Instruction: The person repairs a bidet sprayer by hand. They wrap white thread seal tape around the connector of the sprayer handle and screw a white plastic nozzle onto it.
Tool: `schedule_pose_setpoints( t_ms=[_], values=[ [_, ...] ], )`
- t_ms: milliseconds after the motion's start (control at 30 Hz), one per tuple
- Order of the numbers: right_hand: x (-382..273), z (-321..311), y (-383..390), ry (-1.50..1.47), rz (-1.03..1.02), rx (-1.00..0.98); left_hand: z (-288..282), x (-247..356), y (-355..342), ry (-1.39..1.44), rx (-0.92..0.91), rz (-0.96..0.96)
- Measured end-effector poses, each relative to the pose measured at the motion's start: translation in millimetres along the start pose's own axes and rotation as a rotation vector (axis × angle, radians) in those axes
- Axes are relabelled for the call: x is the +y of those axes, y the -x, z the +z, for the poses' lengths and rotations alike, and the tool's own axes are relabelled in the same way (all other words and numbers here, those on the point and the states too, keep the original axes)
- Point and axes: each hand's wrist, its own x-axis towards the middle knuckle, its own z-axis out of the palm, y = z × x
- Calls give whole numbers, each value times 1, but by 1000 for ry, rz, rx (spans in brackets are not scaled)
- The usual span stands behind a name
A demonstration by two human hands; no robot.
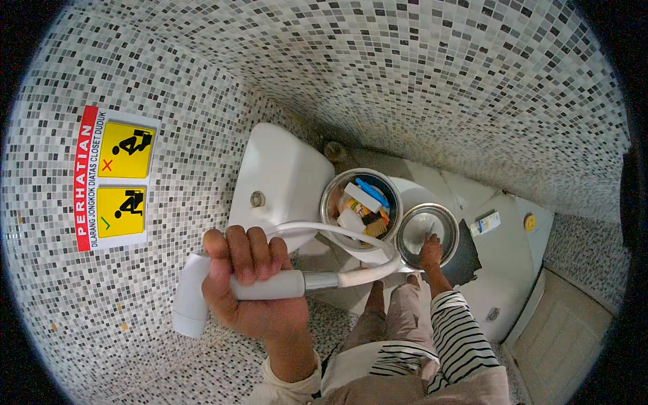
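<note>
My left hand (251, 287) is closed around the grey-white handle of a bidet sprayer (202, 297), whose white head points to the lower left. Its white hose (337, 233) loops over a round metal waste bin (332, 196) holding wrappers and other rubbish. My right hand (430, 253), on a striped sleeve, grips the near edge of the bin's shiny round lid (426, 228), which is tipped open to the right of the bin.
A white toilet cistern (280, 172) with a round flush button (257, 198) stands left of the bin. Mosaic-tiled walls (405, 81) close in all around. A red, white and yellow pictogram sign (118, 179) hangs on the left wall. My khaki-clad legs (395, 317) are below.
</note>
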Motion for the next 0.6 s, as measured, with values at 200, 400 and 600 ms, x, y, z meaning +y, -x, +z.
schedule_pose_setpoints(
  t_ms=[200, 400, 600],
  values=[
    [9, 22, -9, -213, 9, 67, -3, -14, -1, 0, -5, -15],
    [11, 22, -20, -170, 75, -376, 6, -18, 1, -11, -31, -40],
    [11, -41, -34, -1036, -153, 7, 8, -12, 9, -34, 18, 1]
  ],
)
